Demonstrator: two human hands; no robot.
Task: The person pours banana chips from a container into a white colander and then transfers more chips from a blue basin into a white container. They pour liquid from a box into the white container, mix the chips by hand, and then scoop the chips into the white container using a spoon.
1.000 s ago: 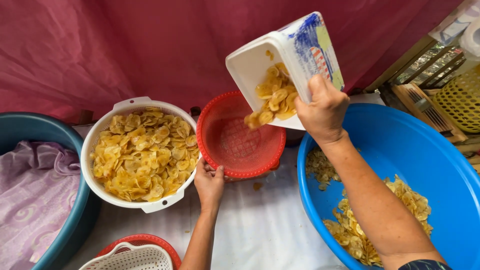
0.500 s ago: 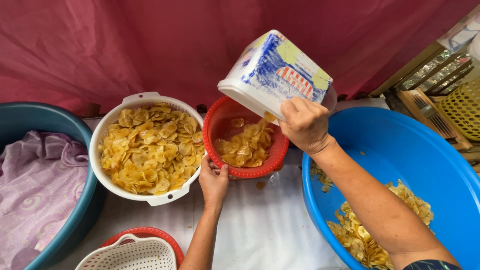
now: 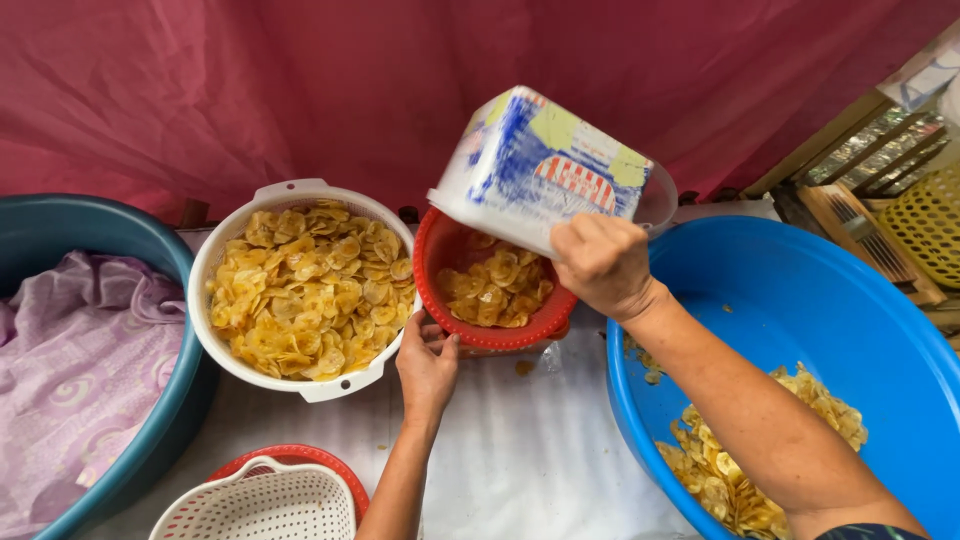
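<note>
Your right hand [image 3: 603, 264] tips the white tub [image 3: 545, 170] mouth-down over the red colander [image 3: 450, 325], chips [image 3: 495, 282] inside. Your left hand [image 3: 427, 362] grips its near rim.

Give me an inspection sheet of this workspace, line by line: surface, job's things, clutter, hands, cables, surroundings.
Surface: white cloth, a few crumbs.
Job's things: white tub tipped upside down over red basket holding banana chips.
Clutter: white colander full of chips; blue basin with chips; teal basin holding lilac fabric; empty white basket.
Hands: right hand in a grip on the tub; left hand on the red basket's rim.
Cables: nothing seen.
Surroundings: maroon curtain; yellow basket.
</note>
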